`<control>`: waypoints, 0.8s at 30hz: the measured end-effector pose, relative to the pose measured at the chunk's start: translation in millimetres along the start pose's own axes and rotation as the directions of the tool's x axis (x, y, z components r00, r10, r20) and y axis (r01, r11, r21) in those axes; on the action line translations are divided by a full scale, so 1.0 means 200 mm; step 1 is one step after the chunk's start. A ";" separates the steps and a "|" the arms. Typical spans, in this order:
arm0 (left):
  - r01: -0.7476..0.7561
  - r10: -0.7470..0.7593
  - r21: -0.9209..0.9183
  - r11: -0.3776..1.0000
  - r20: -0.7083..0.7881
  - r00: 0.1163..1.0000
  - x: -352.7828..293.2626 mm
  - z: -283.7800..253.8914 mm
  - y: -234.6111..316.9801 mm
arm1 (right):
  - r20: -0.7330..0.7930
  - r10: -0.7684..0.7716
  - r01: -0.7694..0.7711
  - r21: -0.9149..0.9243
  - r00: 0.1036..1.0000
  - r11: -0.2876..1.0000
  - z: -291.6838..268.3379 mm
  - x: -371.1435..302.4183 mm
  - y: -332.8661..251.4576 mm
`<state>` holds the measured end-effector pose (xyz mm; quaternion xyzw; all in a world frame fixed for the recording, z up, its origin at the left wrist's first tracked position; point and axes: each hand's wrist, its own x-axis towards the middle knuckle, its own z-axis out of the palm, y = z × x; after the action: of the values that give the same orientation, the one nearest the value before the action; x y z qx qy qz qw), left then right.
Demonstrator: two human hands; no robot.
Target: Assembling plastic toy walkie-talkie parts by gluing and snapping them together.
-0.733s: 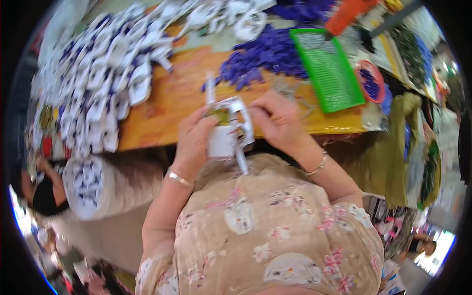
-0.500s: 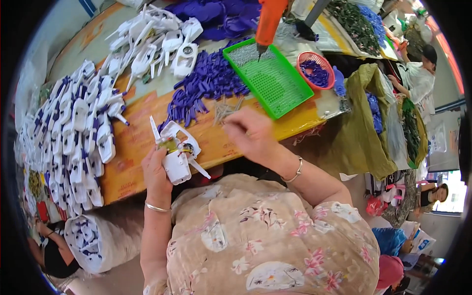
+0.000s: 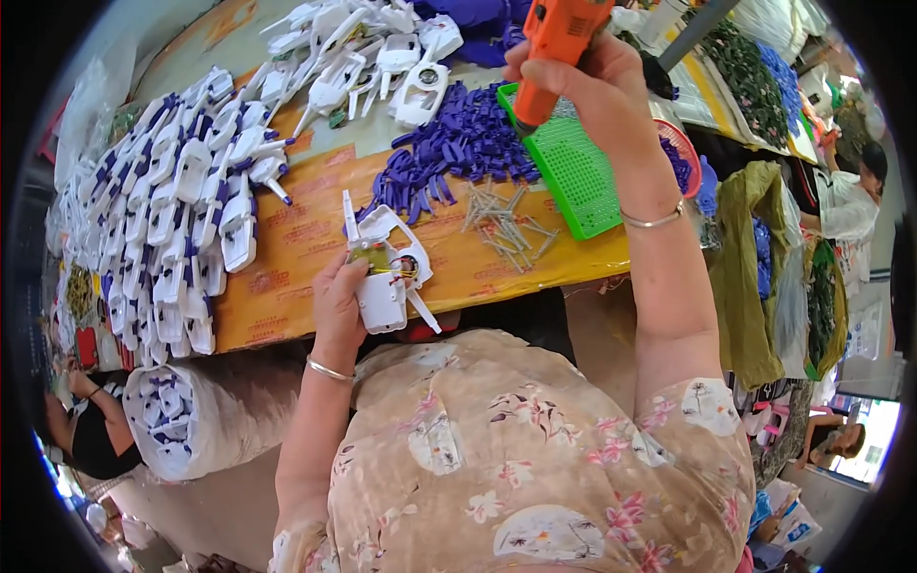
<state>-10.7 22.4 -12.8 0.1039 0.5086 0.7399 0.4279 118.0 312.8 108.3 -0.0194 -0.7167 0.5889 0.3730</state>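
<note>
My left hand [image 3: 338,294] is closed around the lower left of an opened white plastic housing [image 3: 384,302], just above the table's front edge. A green circuit board, thin wires and a dark round part show inside it, and narrow prongs stick out. At the upper right, my right hand [image 3: 611,91] is wrapped round an orange electric screwdriver [image 3: 552,62], its nose pointing down over a green perforated tray [image 3: 581,181]. Small metal screws lie in that tray's far end, partly hidden by the screwdriver. Between the hands lie thin pale rods [image 3: 503,222] and a heap of small purple plastic parts [image 3: 457,143].
Stacked white and purple housings [image 3: 162,205] cover the table's left side; more white housings [image 3: 368,57] lie at the back. A red basket [image 3: 690,158] with purple pieces stands right of the tray. A filled white sack [image 3: 229,420] stands below left, an olive sack [image 3: 750,277] right. Other people are farther off.
My right hand has gone from above the rods up to the orange screwdriver and taken hold of it. The left hand still holds the white housing. The view has shifted slightly.
</note>
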 end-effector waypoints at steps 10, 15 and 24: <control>0.102 -0.104 0.024 0.994 0.065 0.992 0.02 0.09 0.02 | 0.016 0.074 -0.076 0.269 0.997 0.960 -0.06 -0.17 -0.13; 0.160 -0.163 0.031 0.987 0.159 0.974 0.06 0.16 -0.02 | 0.052 0.126 -0.134 0.182 0.991 0.974 -0.14 -0.25 -0.14; 0.142 -0.146 0.031 0.989 0.148 0.978 0.05 0.17 -0.05 | -0.240 0.036 -0.027 0.041 0.970 0.999 -0.21 -0.34 -0.02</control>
<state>8.7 53.5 -7.8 0.1266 0.4888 0.6918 0.5162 191.8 314.0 78.3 -0.0953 -0.6548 0.6013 0.4479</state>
